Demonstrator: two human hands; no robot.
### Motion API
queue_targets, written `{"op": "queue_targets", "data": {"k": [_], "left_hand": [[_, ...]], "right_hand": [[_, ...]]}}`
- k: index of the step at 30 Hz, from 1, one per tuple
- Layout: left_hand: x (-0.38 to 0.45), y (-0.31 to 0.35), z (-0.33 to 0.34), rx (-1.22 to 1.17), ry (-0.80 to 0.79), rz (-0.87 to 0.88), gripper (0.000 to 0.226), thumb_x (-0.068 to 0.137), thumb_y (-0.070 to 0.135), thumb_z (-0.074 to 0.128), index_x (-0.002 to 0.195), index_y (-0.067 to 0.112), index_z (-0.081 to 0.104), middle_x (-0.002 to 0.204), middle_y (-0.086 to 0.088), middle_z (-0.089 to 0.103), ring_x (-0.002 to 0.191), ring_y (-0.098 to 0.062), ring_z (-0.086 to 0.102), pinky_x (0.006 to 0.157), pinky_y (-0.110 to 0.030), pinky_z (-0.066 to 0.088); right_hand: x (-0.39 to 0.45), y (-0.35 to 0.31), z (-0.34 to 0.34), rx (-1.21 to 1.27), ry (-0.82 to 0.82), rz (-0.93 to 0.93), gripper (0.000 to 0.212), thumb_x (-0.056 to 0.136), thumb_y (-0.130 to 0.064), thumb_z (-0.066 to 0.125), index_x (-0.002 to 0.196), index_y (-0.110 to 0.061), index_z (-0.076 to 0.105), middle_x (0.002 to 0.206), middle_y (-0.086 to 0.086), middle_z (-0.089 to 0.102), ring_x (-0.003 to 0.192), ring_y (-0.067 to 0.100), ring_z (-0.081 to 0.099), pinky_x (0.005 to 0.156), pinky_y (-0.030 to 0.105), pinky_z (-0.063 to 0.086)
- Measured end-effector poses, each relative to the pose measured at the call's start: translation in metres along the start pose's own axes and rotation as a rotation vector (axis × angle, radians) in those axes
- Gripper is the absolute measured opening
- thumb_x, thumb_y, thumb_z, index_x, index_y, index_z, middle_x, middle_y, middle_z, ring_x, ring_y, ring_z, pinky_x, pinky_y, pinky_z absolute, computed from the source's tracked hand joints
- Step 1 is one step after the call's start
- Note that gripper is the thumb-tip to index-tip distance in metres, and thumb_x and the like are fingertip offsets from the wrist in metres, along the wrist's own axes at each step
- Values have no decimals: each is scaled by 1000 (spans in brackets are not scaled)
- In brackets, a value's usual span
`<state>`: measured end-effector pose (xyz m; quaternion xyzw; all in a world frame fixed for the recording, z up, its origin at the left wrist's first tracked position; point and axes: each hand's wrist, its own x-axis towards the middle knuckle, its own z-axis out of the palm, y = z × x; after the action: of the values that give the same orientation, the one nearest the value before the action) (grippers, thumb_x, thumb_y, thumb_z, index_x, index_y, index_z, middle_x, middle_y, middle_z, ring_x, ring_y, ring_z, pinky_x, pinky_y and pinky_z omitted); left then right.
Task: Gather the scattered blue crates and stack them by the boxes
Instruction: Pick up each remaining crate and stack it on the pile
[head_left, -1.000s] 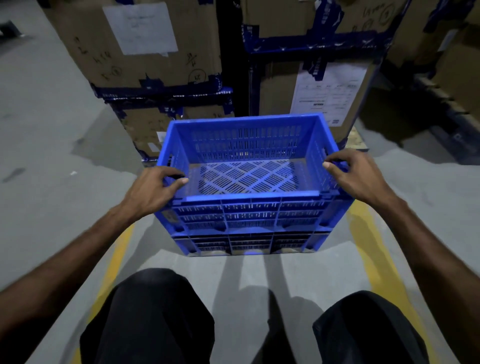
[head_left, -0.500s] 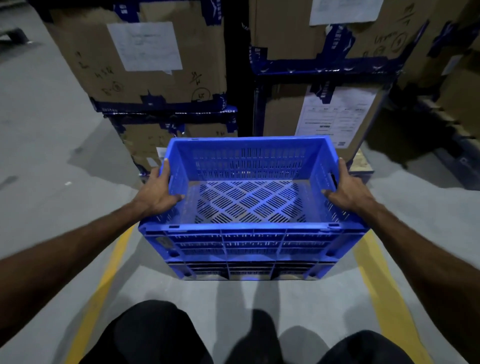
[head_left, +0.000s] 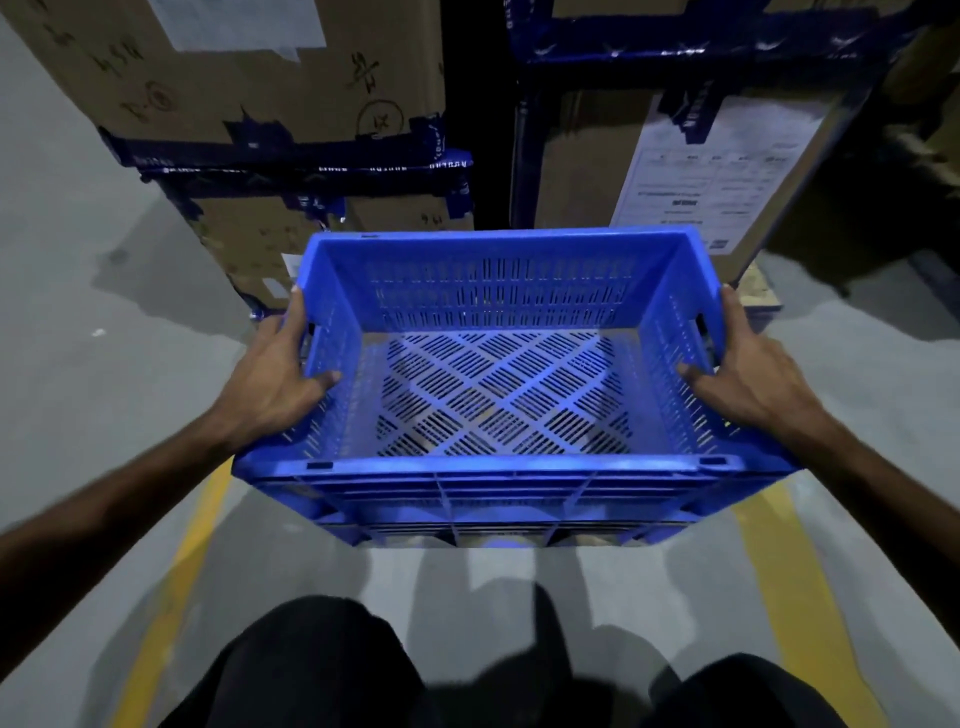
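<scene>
Fingers (head_left: 296, 317) of both hands grip the blue crate's (head_left: 498, 470) side walls.

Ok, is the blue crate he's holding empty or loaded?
Empty. The blue crate shows its bare slotted floor all the way across, with the left hand and right hand gripping its side walls.

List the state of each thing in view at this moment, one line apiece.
Blue crate: empty, upright, held by both side walls.
Left hand: grips the crate's left wall, thumb inside.
Right hand: grips the crate's right wall, thumb inside.
Cardboard boxes: closed, taped, stacked, paper labels on their fronts.
Floor: bare concrete with yellow lines.
</scene>
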<state>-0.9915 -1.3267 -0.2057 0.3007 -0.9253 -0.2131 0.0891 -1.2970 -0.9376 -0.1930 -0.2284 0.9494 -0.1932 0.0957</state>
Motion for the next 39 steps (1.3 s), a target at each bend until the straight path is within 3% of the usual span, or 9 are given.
{"op": "queue_targets", "data": {"k": [5, 7, 9, 12, 18, 29, 31, 35, 39], "left_hand": [[6, -5, 3, -4, 3, 4, 103, 88, 32, 76, 137, 73, -5, 133, -16, 51, 112, -41, 56, 85, -46, 45], [6, -6, 3, 7, 2, -16, 104, 87, 33, 77, 151, 60, 1, 134, -17, 52, 113, -42, 57, 87, -49, 48], [4, -4, 1, 18, -10, -52, 108, 85, 33, 79, 158, 45, -1, 135, -20, 51, 113, -45, 57, 87, -51, 49], [1, 3, 0, 19, -20, -81, 112, 85, 37, 79, 158, 43, -6, 135, -20, 49, 110, -45, 58, 84, -49, 50], [-2, 9, -4, 16, -38, -103, 113, 84, 41, 78, 160, 35, -5, 141, -19, 46, 118, -43, 55, 91, -51, 50], [2, -4, -6, -75, -49, -83, 106, 71, 72, 63, 156, 33, 14, 133, -12, 56, 107, -38, 64, 84, -56, 58], [-6, 7, -12, -112, -42, -83, 106, 73, 71, 64, 158, 31, 15, 135, -10, 58, 109, -37, 65, 87, -57, 57], [-24, 36, -23, -179, -9, -133, 93, 96, 35, 70, 165, 21, 9, 149, -9, 54, 122, -35, 61, 100, -56, 52], [-21, 28, -22, -145, -36, -113, 83, 93, 41, 71, 158, 23, 23, 140, -10, 59, 115, -35, 65, 92, -56, 56]], "right_hand": [[5, 5, 3, -8, -2, 16, 100, 92, -29, 71, 161, -35, -1, 132, 28, 60, 105, 49, 64, 75, 39, 39], [0, 1, 0, -4, 9, 17, 99, 92, -27, 70, 161, -34, -1, 132, 28, 60, 104, 48, 64, 75, 39, 41], [-4, -3, -3, 2, 14, 15, 99, 91, -25, 70, 160, -35, -1, 132, 28, 60, 103, 49, 64, 77, 44, 46], [-7, -9, -4, 9, 15, 9, 99, 88, -27, 70, 156, -41, -1, 131, 28, 61, 102, 50, 65, 83, 51, 54], [-9, -11, -7, 12, -2, 36, 96, 91, -31, 70, 158, -39, 1, 138, 27, 57, 110, 50, 63, 87, 51, 51], [-9, -11, -6, -10, 2, 62, 97, 91, -44, 68, 160, -36, 1, 147, 27, 51, 123, 51, 56, 98, 53, 49], [-12, -13, -8, 15, 0, 61, 92, 94, -43, 66, 162, -33, 5, 150, 25, 49, 127, 49, 54, 100, 51, 46], [-15, -14, -10, 39, 66, 8, 72, 93, -43, 65, 153, -20, 31, 142, 24, 56, 122, 46, 58, 96, 51, 49], [-10, -6, -8, 6, 115, -44, 61, 77, -61, 48, 122, -19, 50, 121, 21, 62, 105, 42, 62, 87, 49, 53]]}}
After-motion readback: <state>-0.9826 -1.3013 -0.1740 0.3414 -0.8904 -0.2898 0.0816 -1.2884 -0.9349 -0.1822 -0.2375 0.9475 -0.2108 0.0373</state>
